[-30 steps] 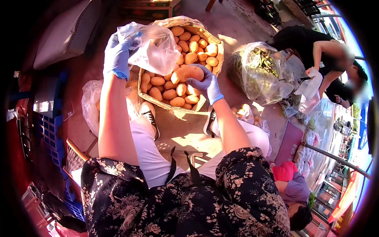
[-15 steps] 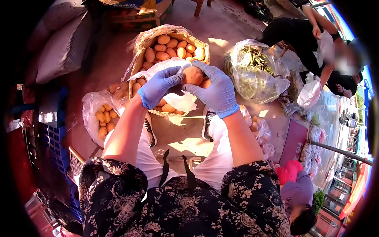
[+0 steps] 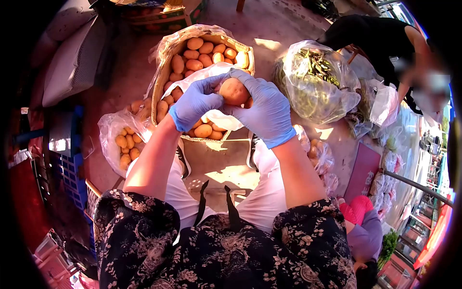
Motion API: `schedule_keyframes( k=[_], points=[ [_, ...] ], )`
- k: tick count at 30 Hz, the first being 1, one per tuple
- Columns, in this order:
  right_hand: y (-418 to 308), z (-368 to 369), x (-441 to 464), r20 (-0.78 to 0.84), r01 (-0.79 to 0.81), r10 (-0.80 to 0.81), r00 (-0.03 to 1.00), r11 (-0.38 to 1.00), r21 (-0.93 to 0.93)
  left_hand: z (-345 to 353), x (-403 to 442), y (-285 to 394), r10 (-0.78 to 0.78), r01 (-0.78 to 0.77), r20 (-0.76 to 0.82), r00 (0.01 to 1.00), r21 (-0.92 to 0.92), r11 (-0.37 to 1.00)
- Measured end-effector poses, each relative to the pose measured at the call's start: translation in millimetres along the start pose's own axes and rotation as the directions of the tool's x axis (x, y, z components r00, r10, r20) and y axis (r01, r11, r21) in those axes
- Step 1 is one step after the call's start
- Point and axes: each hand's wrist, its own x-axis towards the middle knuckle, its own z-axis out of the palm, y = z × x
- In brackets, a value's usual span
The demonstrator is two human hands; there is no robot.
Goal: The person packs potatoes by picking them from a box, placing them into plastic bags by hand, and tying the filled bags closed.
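Note:
A brownish potato point(image 3: 234, 91) is held up between my two gloved hands, in front of the cardboard box point(image 3: 155, 103) full of potatoes. My left hand point(image 3: 196, 103), in a blue glove, is closed on the rim of a thin clear plastic bag point(image 3: 211, 72) beside the potato. The fingers of my right hand point(image 3: 264, 108), gloved too, wrap over the potato's top and right side. The bag spreads behind and below both hands; its contents are mostly hidden by them.
Left of the box lies an open bag of potatoes point(image 3: 129, 144). A large clear bag of green vegetables point(image 3: 317, 91) stands to the right, near a person in black point(image 3: 370, 43). Small filled bags point(image 3: 320, 156) lie below it. Another person point(image 3: 365, 236) sits lower right.
My hands first came together from apart, bringing the potato to the bag. Over the last half second they have barely moved, while the person in black has shifted at the right.

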Motion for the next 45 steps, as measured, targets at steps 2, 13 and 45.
schedule_keyframes(
  k=[2,13,45],
  points=[
    [-4,-4,0,0.008,0.004,-0.004,1.0,0.998,-0.055,4,0,3,-0.031,0.03,-0.008,0.999,-0.123,0.992],
    [-11,-1,-3,0.039,0.057,-0.051,0.998,0.986,-0.154,6,-1,1,0.045,-0.043,0.024,0.999,-0.053,0.998],
    [30,10,19,0.711,-0.459,0.099,0.696,-0.7,0.548,-14,0,14,-0.101,0.028,-0.357,0.929,-0.203,0.979]
  ],
)
